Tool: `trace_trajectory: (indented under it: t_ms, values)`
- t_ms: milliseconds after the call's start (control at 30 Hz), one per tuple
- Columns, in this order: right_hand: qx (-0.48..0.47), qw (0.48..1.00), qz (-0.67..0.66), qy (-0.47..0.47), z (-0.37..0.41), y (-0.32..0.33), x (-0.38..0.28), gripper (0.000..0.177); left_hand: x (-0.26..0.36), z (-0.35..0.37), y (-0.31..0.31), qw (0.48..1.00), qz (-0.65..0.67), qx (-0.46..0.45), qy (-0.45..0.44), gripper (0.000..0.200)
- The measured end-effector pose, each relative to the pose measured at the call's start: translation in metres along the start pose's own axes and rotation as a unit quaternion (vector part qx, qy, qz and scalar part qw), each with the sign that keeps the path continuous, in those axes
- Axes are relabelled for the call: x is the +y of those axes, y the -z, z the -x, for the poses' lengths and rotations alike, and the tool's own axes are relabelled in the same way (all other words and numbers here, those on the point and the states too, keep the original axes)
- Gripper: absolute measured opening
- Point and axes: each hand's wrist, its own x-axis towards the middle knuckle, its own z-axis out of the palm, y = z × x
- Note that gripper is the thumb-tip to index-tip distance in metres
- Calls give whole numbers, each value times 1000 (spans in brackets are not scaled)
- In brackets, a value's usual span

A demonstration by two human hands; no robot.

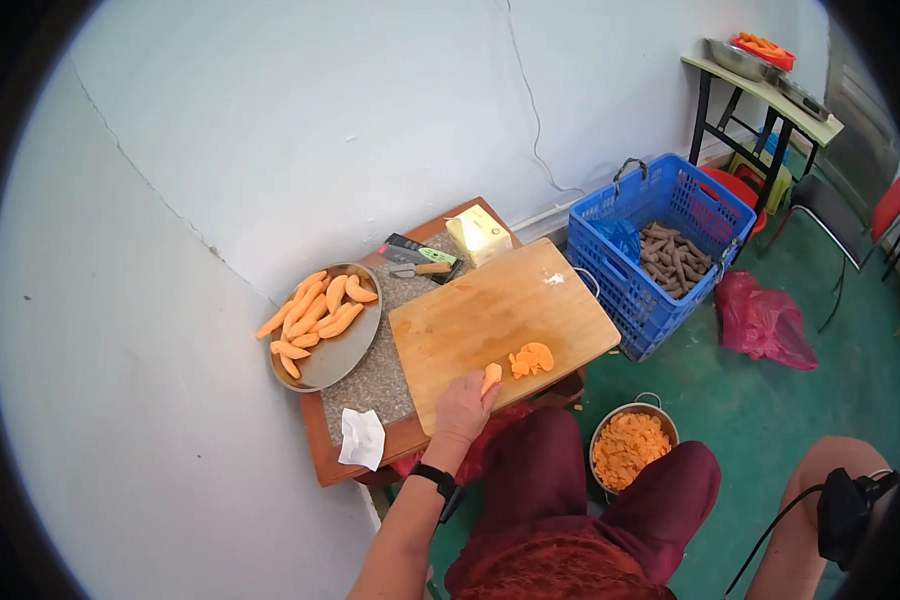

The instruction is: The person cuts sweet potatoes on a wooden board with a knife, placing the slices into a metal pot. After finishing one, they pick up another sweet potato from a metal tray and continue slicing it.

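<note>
My left hand is closed around a peeled orange sweet potato, whose cut end shows past the fingers. It rests near the front edge of a wooden cutting board. Just right of it, thin orange slices lie in a small heap on the board. To the left, several peeled sweet potatoes sit in a round metal tray. At the far right my right arm is bent, with a black device at the wrist; the right hand itself is out of view.
A pot of orange slices stands on the floor by my knees. A blue crate holds unpeeled sweet potatoes. On the small table lie a tissue box, a wooden-handled tool and crumpled paper. A pink bag lies right.
</note>
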Motion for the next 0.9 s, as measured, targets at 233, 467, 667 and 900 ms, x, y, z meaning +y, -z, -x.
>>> trace_trajectory:
  t_ms: [233, 467, 667, 900]
  values:
    - [0, 1000, -3, -5, 3, -3, 0, 34, 1, 2, -1, 1000, 3, 0, 5, 30]
    - [12, 1000, -9, 1, 4, 6, -5, 38, -5, 5, -8, 1000, -16, -13, 1, 32]
    - [132, 990, -47, 27, 11, 35, -14, 42, 1, 2, 0, 1000, -1, -6, 17, 30]
    - [447, 830, -202, -267, 76, -56, 67, 34, 2, -1, 3, 1000, 8, 1, 3, 30]
